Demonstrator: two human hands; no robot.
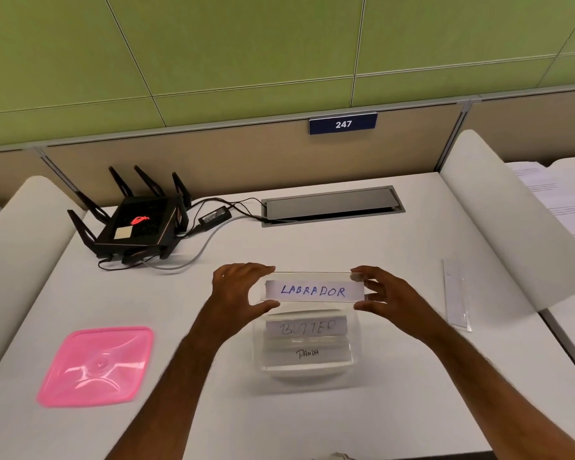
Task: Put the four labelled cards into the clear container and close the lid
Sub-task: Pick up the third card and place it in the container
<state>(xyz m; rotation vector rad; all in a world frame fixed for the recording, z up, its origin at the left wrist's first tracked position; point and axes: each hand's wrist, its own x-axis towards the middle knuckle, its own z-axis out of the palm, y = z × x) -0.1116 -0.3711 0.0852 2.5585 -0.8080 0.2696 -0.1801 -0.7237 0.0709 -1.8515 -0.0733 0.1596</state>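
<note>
Centrally, left hand [238,290] and right hand [387,293] pinch the ends of the "LABRADOR" card [314,290] between fingers and thumb, above the clear container [258,346]; pink lid [97,366] lies lower left.

There is one view only — a wide-angle camera worn on the person's head, looking forward and down over the white counter [312,419]. It sits close above the near edge, so both forearms enter from 6 o'clock and the left hand [238,290] and right hand [384,293] meet near the centre. Toward 12 o'clock the view reaches the partition [213,154] and green wall [246,44] — lines bow at the edges.
</note>
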